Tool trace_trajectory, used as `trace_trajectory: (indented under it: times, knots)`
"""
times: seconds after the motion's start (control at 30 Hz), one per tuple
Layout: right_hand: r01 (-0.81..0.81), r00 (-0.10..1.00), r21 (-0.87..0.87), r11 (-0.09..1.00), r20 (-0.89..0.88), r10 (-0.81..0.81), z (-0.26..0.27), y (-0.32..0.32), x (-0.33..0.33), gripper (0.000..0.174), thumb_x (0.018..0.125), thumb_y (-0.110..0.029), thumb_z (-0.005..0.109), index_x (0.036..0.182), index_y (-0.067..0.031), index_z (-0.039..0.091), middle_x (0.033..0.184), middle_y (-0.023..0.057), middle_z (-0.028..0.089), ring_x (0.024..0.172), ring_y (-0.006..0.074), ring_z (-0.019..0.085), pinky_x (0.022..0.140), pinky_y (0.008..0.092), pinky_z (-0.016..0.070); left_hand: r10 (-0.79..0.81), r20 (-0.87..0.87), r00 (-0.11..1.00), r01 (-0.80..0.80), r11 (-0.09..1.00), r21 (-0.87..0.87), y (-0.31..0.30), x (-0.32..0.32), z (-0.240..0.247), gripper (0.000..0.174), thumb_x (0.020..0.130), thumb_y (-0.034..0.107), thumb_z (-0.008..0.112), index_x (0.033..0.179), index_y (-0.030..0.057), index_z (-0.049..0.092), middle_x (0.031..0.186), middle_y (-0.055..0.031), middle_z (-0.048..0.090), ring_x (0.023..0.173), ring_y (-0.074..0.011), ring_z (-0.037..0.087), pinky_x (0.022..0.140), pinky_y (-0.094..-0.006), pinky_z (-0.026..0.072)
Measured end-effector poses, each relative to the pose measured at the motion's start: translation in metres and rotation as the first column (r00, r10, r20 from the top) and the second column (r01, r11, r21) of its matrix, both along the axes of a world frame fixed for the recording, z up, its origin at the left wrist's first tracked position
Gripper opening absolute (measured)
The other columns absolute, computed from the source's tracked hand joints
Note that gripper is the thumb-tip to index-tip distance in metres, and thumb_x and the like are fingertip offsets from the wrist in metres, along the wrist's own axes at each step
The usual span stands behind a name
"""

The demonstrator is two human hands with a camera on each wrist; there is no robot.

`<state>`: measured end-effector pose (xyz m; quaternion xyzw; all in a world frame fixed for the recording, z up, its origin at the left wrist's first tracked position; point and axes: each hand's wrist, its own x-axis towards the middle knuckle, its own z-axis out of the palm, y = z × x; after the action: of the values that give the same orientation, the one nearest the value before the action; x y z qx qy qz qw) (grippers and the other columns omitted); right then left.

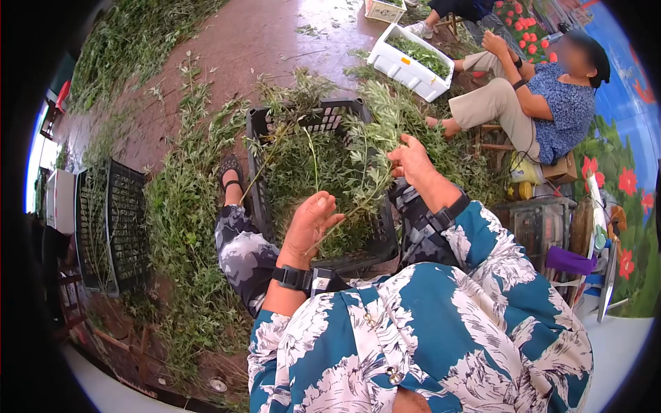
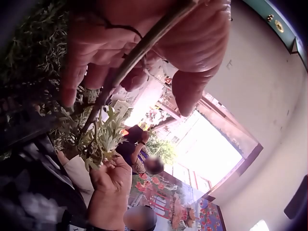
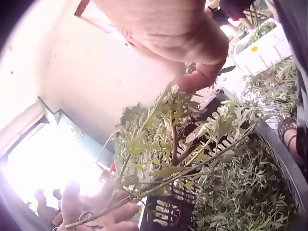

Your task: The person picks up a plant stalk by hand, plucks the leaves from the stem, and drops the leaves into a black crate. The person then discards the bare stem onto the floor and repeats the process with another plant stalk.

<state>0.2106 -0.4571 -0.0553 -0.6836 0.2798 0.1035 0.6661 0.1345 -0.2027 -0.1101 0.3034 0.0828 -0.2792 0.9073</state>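
Note:
A leafy branch [image 1: 368, 189] spans the two hands above a dark plastic crate [image 1: 258, 199] holding green leaves. My left hand [image 1: 310, 224] is at its bare lower stem; in the left wrist view the stem [image 2: 139, 50] crosses the palm, with the fingers loosely extended and the thumb apart. Farther up, my right hand [image 1: 416, 165] pinches the leafy part between thumb and fingers, also visible in the left wrist view as a hand [image 2: 113, 178] at the leaves. The right wrist view shows side shoots and leaves [image 3: 168, 144] hanging below the right fingers.
Cut plants [image 1: 182, 227] cover the floor left of the crate, beside a sandalled foot. Another dark crate [image 1: 127, 227] stands far left. A white box [image 1: 411, 69] of leaves is ahead, near a seated person [image 1: 561, 103]. At right are a dark container [image 1: 533, 224] and a purple item [image 1: 570, 261].

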Motion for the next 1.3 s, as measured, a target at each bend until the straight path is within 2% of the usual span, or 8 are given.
trace_trajectory:
  times: [0.2,0.33,0.6,0.73,0.87,1.13,1.23,1.3]
  knots:
    - [0.009,0.977,-0.095,0.995,0.212,0.011,0.032,0.001,0.015,0.077,0.069,0.003,0.055,0.134,0.0028,0.014,0.126,0.0251,0.036,0.083,0.0213,0.053,0.045,0.0267,0.0443,-0.294,0.018,0.956,0.287,0.945,0.155,-0.003,-0.005,0.027,0.091,0.073,0.022,0.070,0.133,-0.0102,0.011,0.123,-0.0226,0.038,0.094,-0.0224,0.052,0.075,-0.0363,0.0512]
    - [-0.007,0.951,-0.076,0.997,0.309,0.030,0.047,0.011,0.021,0.076,0.069,0.002,0.059,0.133,0.0034,0.017,0.119,0.0184,0.040,0.081,0.0167,0.052,0.044,0.0238,0.0437,-0.446,-0.030,0.895,0.444,0.882,0.156,-0.009,-0.002,0.024,0.077,0.077,0.014,0.066,0.132,-0.0101,0.016,0.113,-0.0196,0.047,0.081,-0.0191,0.058,0.052,-0.0269,0.0494]
    - [-0.038,0.884,-0.146,0.989,0.457,0.101,0.055,0.022,0.028,0.067,0.075,-0.002,0.057,0.132,0.0036,0.022,0.128,0.0202,0.036,0.097,0.0201,0.052,0.059,0.0242,0.0496,-0.353,-0.083,0.932,0.358,0.932,0.056,-0.019,-0.001,0.021,0.045,0.081,0.011,0.061,0.119,-0.0046,0.042,0.089,-0.0081,0.059,0.065,-0.0125,0.058,0.040,-0.0213,0.0410]
    - [0.058,0.741,-0.259,0.964,0.659,0.132,0.052,0.029,0.019,0.052,0.076,0.002,0.053,0.126,0.0029,0.034,0.113,0.0149,0.053,0.083,0.0154,0.057,0.057,0.0240,0.0476,-0.303,-0.056,0.951,0.306,0.950,0.066,-0.021,0.002,0.023,0.036,0.082,0.012,0.060,0.113,-0.0037,0.049,0.086,-0.0065,0.060,0.064,-0.0112,0.057,0.039,-0.0205,0.0390]
    - [-0.068,0.736,-0.330,0.941,0.621,0.271,0.066,0.043,-0.002,0.046,0.078,0.003,0.049,0.123,-0.0006,0.040,0.085,0.0108,0.064,0.059,0.0108,0.056,0.056,0.0226,0.0463,-0.271,-0.034,0.962,0.273,0.948,0.166,-0.025,0.005,0.021,0.030,0.082,0.011,0.059,0.108,-0.0029,0.053,0.084,-0.0045,0.059,0.062,-0.0097,0.056,0.039,-0.0200,0.0372]
    - [-0.311,0.666,-0.437,0.844,0.533,0.522,0.057,0.044,-0.008,0.053,0.075,-0.001,0.053,0.125,-0.0020,0.038,0.094,0.0141,0.063,0.058,0.0142,0.058,0.054,0.0260,0.0447,-0.232,-0.004,0.973,0.219,0.914,0.341,-0.035,0.007,0.012,0.028,0.083,0.012,0.059,0.106,-0.0038,0.054,0.078,-0.0047,0.059,0.055,-0.0073,0.052,0.038,-0.0202,0.0357]
    - [-0.363,0.617,-0.627,0.689,0.393,0.682,0.051,0.044,-0.010,0.059,0.075,-0.001,0.054,0.130,-0.0030,0.032,0.099,0.0160,0.061,0.055,0.0069,0.050,0.053,0.0230,0.0435,-0.241,-0.018,0.970,0.228,0.887,0.402,-0.035,0.010,0.018,0.027,0.083,0.011,0.058,0.105,-0.0040,0.055,0.073,-0.0054,0.059,0.050,-0.0072,0.049,0.038,-0.0202,0.0352]
    - [-0.408,0.546,-0.751,0.519,0.254,0.798,0.048,0.042,-0.013,0.070,0.071,-0.007,0.059,0.133,-0.0038,0.026,0.096,0.0194,0.060,0.059,0.0216,0.057,0.059,0.0305,0.0460,-0.229,-0.037,0.973,0.223,0.880,0.420,-0.036,0.011,0.020,0.027,0.083,0.011,0.058,0.104,-0.0041,0.055,0.070,-0.0055,0.058,0.048,-0.0071,0.048,0.039,-0.0202,0.0348]
